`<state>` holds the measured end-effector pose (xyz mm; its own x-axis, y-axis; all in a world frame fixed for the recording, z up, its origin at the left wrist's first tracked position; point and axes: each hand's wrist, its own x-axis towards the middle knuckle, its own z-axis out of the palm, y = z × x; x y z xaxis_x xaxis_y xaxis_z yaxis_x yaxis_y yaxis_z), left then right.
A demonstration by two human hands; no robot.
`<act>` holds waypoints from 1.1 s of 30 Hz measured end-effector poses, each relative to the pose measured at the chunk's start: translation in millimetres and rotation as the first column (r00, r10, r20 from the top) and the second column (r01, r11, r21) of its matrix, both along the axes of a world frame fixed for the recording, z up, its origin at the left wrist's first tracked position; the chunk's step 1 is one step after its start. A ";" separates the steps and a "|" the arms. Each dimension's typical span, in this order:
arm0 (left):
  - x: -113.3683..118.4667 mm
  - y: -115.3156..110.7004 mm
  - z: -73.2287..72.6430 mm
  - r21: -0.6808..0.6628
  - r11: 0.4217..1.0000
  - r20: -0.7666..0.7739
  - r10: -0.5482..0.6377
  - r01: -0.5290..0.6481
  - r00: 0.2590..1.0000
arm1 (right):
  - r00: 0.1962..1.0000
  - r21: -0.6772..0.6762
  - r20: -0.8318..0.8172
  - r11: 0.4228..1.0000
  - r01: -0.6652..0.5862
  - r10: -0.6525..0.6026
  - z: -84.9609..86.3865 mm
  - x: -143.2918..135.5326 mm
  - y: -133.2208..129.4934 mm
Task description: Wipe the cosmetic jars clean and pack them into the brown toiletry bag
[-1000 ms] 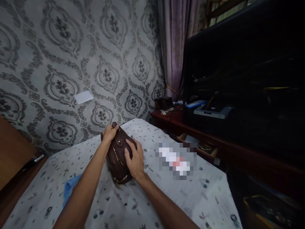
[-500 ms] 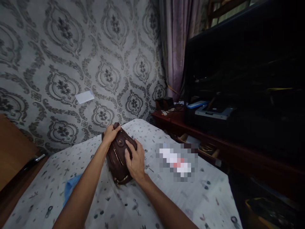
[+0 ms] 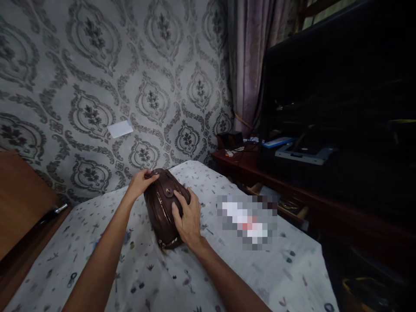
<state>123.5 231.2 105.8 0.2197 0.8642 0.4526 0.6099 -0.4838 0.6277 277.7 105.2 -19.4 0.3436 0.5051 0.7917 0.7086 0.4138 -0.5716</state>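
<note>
Under the grip, a white patterned bedsheet (image 3: pixel 227 268). Behind it, grey damask wallpaper (image 3: pixel 97 65) bearing a white card (image 3: pixel 120 128). Right of it, purple curtain (image 3: pixel 250 65), dark television (image 3: pixel 341 108), wooden stand (image 3: pixel 292 190).

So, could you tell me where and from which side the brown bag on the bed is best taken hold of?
Probably across its rounded top, coming from above. The brown bag lies lengthwise on the bed sheet, bulging upward, with both long flanks free. The left hand already pinches its far end and the right hand lies flat on its right flank, so fingers can wrap either side.
</note>
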 end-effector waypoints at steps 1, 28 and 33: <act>-3.5 -2.8 0.2 0.004 1.000 0.000 0.008 -0.008 1.000 | 1.000 0.002 -0.003 1.000 0.001 -0.001 0.0 0.1 -0.1; 13.1 -25.8 -45.7 0.076 0.970 0.310 0.197 -0.231 0.930 | 0.999 -0.006 0.015 0.999 -0.034 0.034 -2.6 2.4 1.9; 15.6 -35.1 -37.6 0.082 0.977 0.294 0.166 -0.198 0.941 | 1.000 -0.004 0.016 1.000 -0.024 0.024 -3.3 1.1 2.7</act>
